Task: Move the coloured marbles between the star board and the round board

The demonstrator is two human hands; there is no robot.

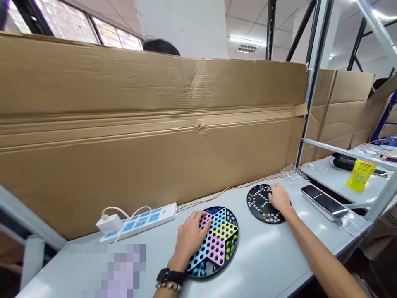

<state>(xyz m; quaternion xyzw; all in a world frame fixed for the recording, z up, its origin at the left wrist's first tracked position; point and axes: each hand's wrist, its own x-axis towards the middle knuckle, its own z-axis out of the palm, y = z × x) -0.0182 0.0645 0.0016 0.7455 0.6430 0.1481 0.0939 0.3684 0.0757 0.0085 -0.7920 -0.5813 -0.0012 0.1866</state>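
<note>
Across the left side of a star-patterned round board (pixel 216 244), the left hand (pixel 190 236) lies palm-down, fingers loosely extended. Farther right, the right hand (pixel 280 199) curves over the right part of a smaller black board (pixel 262 203) bearing coloured pieces (pixel 266 216); whether its fingertips pinch one cannot be told. Both boards rest on the tabletop (pixel 259 260), between a power strip (pixel 169 211) at left and a phone (pixel 324 201) at right; a cardboard panel (pixel 149 165) stands along the far side.

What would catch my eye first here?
Probably the colourful star board on the table, with the left hand over its left side. Farther right, the right hand is at a round black board. Behind them stands a wide brown cardboard wall.
</note>
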